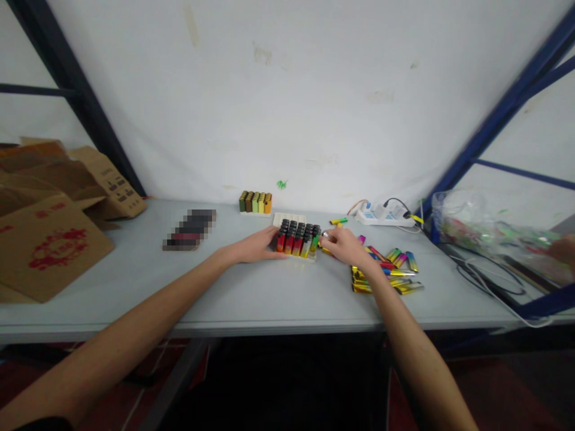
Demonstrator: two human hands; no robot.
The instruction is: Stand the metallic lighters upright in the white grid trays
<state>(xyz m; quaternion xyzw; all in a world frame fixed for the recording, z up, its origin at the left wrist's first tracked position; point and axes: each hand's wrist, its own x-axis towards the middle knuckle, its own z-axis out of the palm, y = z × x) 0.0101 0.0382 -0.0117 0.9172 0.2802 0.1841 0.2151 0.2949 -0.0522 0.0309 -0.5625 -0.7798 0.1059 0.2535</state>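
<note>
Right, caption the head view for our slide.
Left hand against a white tray of upright cigarette lighters, right hand at its opposite side.

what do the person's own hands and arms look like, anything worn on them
The left hand and right hand are ungloved. Both forearms are bare, with no watch showing. A black sleeve edges into view on the left arm only.

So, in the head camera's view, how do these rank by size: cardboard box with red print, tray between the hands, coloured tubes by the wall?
Largest to smallest, as they look:
1. Cardboard box
2. Tray of lighters
3. Set of coloured tubes
</note>
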